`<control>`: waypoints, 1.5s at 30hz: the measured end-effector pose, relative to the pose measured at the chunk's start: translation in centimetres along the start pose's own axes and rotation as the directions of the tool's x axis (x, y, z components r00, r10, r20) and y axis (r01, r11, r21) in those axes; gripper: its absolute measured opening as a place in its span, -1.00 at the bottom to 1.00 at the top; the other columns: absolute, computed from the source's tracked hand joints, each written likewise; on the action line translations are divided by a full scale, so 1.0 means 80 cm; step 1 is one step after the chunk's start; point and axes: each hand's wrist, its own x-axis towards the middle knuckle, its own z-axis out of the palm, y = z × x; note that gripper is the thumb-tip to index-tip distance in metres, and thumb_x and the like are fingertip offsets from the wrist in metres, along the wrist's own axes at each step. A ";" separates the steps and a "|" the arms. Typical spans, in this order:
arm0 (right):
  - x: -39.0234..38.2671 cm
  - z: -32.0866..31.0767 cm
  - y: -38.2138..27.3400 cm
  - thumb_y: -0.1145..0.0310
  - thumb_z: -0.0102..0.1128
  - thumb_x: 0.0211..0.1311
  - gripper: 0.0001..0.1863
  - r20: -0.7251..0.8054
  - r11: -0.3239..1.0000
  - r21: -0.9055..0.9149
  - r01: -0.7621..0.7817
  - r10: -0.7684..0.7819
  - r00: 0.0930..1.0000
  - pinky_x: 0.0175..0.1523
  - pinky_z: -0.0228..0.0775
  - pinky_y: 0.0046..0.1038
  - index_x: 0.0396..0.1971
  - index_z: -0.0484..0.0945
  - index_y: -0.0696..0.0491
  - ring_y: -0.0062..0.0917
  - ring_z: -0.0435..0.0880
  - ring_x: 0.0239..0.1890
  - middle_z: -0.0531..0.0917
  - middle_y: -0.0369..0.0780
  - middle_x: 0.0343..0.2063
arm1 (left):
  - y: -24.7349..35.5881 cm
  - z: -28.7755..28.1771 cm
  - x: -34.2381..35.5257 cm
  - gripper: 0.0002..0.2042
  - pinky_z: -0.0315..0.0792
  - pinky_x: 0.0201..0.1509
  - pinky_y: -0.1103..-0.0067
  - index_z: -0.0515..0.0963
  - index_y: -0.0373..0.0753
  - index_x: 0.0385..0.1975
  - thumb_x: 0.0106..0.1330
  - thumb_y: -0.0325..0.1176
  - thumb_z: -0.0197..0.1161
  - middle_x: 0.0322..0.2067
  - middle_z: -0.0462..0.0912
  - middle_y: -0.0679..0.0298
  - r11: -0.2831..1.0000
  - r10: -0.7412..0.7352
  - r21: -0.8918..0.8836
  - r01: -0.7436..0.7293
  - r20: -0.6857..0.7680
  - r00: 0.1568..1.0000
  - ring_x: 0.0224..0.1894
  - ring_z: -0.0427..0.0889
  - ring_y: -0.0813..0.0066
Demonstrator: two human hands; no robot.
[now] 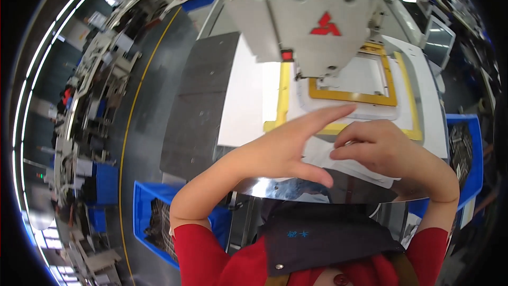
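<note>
My left hand reaches over the front of the work table with its fingers stretched out and the thumb apart. Nothing shows in it. Facing it, my right hand has its fingers curled, the tips close to the thumb; whether anything small sits between them is hidden. Beneath both hands lies a thin white sheet, partly covered by them. Just beyond my fingertips is a yellow clamp frame with a pale panel inside. The large white head of a sewing machine hangs above that frame.
Strips of yellow tape border the frame on the white table. Blue bins of dark plaid cloth stand at left and right. A dark grey board extends leftward. A yellow floor line runs along the aisle.
</note>
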 end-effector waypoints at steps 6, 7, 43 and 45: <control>-0.080 -0.035 0.018 0.56 0.30 -0.03 -0.66 0.015 0.953 -0.017 -0.304 0.304 0.953 -0.14 0.50 -0.39 -0.17 0.61 0.00 -0.35 0.62 -0.18 0.59 -0.25 -0.20 | -0.056 0.022 0.070 -0.66 0.49 -0.13 0.57 0.53 -0.38 -0.11 0.28 -0.23 0.30 -0.37 0.66 0.23 0.716 -0.507 -0.089 0.693 0.616 0.603 -0.31 0.63 0.54; -0.086 -0.036 0.021 0.53 0.33 -0.02 -0.61 -0.006 0.893 -0.002 -0.449 0.449 0.893 -0.07 0.48 -0.37 -0.11 0.60 -0.01 -0.33 0.60 -0.12 0.57 -0.22 -0.13 | -0.061 0.024 0.066 -0.66 0.49 -0.13 0.57 0.53 -0.38 -0.11 0.28 -0.23 0.30 -0.37 0.66 0.23 0.721 -0.500 -0.083 0.688 0.626 0.599 -0.31 0.63 0.54; -0.076 -0.035 0.153 0.12 0.36 0.07 -0.70 -0.178 0.460 -0.082 -0.884 0.866 0.467 -0.26 0.41 -0.42 -0.53 0.63 0.08 -0.40 0.61 -0.43 0.66 -0.17 -0.54 | -0.108 0.044 0.030 -0.50 0.31 0.17 0.31 0.46 -0.27 0.05 0.17 -0.13 0.30 0.09 0.48 0.09 0.665 -0.119 0.741 0.093 -0.018 0.993 0.06 0.47 0.11; -0.076 -0.037 0.156 0.12 0.37 0.06 -0.70 -0.205 0.469 -0.104 -0.877 0.853 0.481 -0.26 0.40 -0.42 -0.53 0.63 0.08 -0.40 0.62 -0.43 0.66 -0.17 -0.53 | -0.107 0.044 0.030 -0.50 0.31 0.17 0.31 0.46 -0.27 0.05 0.17 -0.13 0.30 0.09 0.47 0.10 0.663 -0.119 0.743 0.093 -0.018 0.993 0.05 0.47 0.11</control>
